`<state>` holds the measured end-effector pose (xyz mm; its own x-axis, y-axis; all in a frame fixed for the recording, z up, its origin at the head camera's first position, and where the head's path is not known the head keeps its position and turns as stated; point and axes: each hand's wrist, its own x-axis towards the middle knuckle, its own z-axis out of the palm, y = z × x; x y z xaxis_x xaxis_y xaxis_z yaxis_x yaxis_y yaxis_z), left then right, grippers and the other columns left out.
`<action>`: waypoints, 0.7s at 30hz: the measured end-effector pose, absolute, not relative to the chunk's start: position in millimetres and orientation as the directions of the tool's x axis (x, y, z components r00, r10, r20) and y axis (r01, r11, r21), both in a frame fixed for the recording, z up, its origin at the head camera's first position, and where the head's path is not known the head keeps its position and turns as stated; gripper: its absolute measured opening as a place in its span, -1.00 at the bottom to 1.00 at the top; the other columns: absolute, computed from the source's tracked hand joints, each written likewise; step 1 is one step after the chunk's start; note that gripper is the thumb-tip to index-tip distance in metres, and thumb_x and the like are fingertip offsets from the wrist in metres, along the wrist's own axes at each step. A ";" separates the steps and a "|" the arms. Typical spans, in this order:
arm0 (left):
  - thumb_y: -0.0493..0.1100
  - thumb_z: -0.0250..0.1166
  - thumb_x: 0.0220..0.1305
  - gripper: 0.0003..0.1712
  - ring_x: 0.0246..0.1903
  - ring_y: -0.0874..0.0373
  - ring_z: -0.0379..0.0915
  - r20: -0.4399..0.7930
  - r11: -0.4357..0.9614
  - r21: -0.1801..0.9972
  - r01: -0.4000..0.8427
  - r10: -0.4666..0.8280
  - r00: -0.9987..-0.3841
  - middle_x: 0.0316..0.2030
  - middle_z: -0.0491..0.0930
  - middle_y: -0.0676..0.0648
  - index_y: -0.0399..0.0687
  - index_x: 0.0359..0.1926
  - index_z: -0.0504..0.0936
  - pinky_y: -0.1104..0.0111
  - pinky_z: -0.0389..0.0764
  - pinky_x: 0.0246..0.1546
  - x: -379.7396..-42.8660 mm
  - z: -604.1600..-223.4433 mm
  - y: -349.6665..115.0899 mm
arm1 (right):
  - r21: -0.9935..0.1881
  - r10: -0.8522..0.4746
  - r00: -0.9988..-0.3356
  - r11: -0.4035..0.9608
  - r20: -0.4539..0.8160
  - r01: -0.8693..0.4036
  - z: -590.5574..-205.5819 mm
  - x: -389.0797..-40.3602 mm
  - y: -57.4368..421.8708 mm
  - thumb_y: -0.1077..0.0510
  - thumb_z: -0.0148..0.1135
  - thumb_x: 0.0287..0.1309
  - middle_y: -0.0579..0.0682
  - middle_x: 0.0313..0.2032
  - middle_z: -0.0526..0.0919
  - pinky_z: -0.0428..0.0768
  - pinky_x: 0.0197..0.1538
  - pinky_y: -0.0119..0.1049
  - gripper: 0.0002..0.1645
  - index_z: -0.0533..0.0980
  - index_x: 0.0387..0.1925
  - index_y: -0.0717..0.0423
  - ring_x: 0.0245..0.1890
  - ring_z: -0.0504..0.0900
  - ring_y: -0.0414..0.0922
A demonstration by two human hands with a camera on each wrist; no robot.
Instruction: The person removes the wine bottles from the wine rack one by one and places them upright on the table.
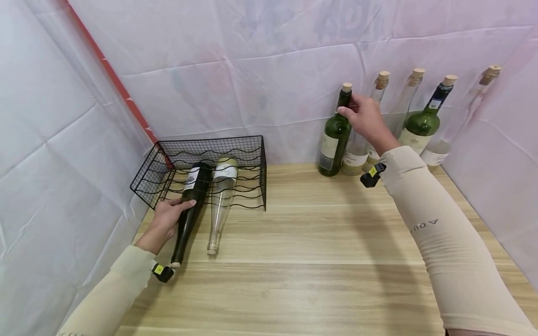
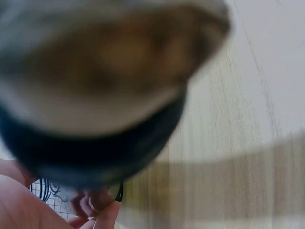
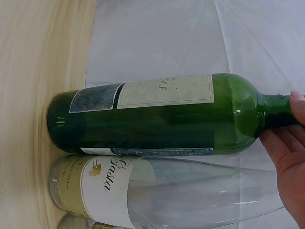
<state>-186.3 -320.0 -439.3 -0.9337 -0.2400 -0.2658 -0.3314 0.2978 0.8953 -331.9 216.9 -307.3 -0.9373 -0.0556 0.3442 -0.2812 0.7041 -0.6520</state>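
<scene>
My left hand [image 1: 166, 218] grips a dark wine bottle [image 1: 187, 233], which lies in a black wire wine rack [image 1: 264, 175] with its corked neck pointing toward me. In the left wrist view, the blurred cork end [image 2: 119, 52] covers much of the picture, with fingers [image 2: 19, 205] curled behind it. To its right on the rack lies a clear bottle [image 1: 221, 196], its neck toward me too. At the back wall my right hand [image 1: 366, 119] holds a green wine bottle [image 1: 334, 140] by the neck, fingers and thumb around it. That bottle stands upright and corked.
Beside the green bottle stand several clear corked bottles [image 3: 176, 191] and another green bottle [image 1: 422, 123], in a row along the white cloth wall [image 1: 294, 74]. The wooden table [image 1: 294, 242] spreads in front, with cloth walls at left and right.
</scene>
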 end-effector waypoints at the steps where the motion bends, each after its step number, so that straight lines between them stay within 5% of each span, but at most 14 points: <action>1: 0.07 0.37 0.15 -0.17 -0.13 0.10 0.48 -0.272 0.294 0.895 -0.336 -0.236 -0.933 0.22 0.32 -0.30 -0.29 0.29 0.29 0.41 0.58 -0.24 -185.4 -439.0 -320.4 | -0.655 -0.056 -0.938 0.702 0.341 -0.280 -306.7 -331.5 216.8 -0.07 0.07 0.33 0.20 0.05 0.55 0.48 0.12 -0.05 -0.50 0.41 0.11 0.21 0.08 0.51 0.02; 13: -0.03 0.35 0.20 -0.33 -0.39 0.24 0.55 -0.320 0.166 0.920 -0.356 -0.207 -0.924 -0.18 0.54 -0.05 -0.29 0.22 0.38 0.38 0.63 -0.37 -177.4 -438.4 -317.8 | -0.659 -0.048 -0.945 0.706 0.324 -0.261 -307.2 -330.6 216.7 -0.08 0.07 0.33 0.19 0.03 0.56 0.51 0.08 -0.04 -0.52 0.42 0.07 0.20 0.05 0.51 0.01; 21: -0.07 0.35 0.20 -0.37 -0.40 0.21 0.55 -0.352 0.106 0.920 -0.378 -0.200 -0.914 -0.19 0.52 -0.07 -0.32 0.18 0.39 0.37 0.63 -0.36 -173.0 -437.0 -315.0 | -0.652 -0.049 -0.956 0.720 0.290 -0.235 -303.0 -329.6 214.9 -0.08 0.04 0.35 0.21 0.05 0.55 0.52 0.06 -0.02 -0.50 0.40 0.09 0.23 0.06 0.50 0.05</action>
<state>-173.0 -315.0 -437.0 -0.9144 -0.1997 -0.3523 -0.3776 0.1061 0.9199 -329.6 214.9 -303.0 -0.9557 -0.0489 0.2903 -0.2351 0.7205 -0.6524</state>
